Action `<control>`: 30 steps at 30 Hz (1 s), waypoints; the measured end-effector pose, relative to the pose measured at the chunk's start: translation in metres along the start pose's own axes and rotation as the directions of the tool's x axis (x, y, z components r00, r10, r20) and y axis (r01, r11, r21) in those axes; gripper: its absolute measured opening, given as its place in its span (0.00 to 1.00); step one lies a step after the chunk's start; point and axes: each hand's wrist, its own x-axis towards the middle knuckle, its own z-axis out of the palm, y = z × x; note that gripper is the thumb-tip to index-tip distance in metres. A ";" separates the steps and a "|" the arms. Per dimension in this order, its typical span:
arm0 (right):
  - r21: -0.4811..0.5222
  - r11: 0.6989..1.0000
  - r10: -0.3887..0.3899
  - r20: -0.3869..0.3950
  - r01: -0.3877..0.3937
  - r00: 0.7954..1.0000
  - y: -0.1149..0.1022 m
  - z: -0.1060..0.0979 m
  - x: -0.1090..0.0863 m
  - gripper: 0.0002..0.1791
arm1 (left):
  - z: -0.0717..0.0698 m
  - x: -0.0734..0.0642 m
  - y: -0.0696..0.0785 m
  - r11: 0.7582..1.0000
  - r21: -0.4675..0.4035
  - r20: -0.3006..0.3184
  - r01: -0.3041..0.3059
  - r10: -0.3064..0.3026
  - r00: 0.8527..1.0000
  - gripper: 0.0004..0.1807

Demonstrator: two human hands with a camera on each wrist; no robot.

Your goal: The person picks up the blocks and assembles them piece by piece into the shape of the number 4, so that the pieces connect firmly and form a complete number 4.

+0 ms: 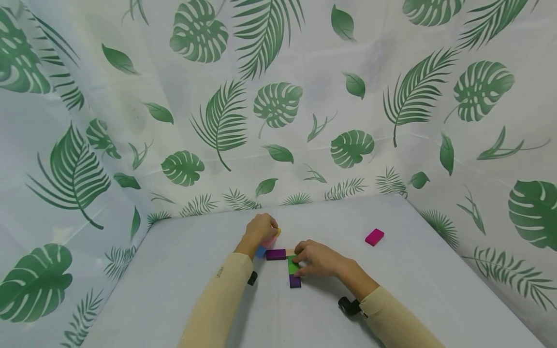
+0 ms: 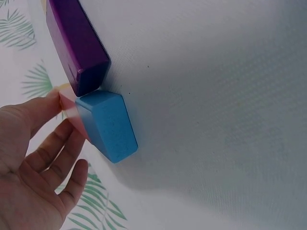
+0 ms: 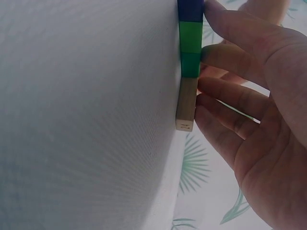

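Observation:
In the head view my left hand (image 1: 260, 229) pinches a small yellow block (image 1: 279, 232) at the far end of a pink block (image 1: 271, 241). The left wrist view shows its thumb and fingers around the pink block's end, the yellow mostly hidden. A blue block (image 2: 109, 125) adjoins the pink one and touches a purple block (image 2: 79, 45). My right hand (image 1: 321, 259) rests extended fingertips along a line of blocks: dark purple (image 1: 295, 282), bright green (image 3: 190, 37), teal green (image 3: 190, 64) and plain wood (image 3: 187, 99). The wooden block meets the purple block's right end.
A magenta block (image 1: 374, 237) lies alone on the white tabletop (image 1: 330, 222), right of both hands. Leaf-printed white sheeting (image 1: 304, 72) rises behind the table and at both sides. Black wrist cameras (image 1: 348, 306) hang below the forearms near the surface.

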 end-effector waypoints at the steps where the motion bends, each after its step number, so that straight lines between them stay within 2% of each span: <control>1: 0.003 1.000 0.003 0.001 -0.003 1.000 0.000 0.000 0.000 0.25 | 0.000 -0.001 0.000 1.000 -0.001 0.000 -0.001 0.001 1.000 0.09; 14: 0.002 1.000 0.025 0.015 -0.025 1.000 0.002 0.001 0.002 0.25 | 0.002 0.005 -0.002 1.000 0.012 0.005 -0.001 0.001 1.000 0.08; 30: -0.004 1.000 0.026 0.018 -0.026 1.000 0.001 0.001 0.002 0.25 | 0.000 0.003 -0.001 0.999 0.051 0.004 -0.005 0.004 1.000 0.09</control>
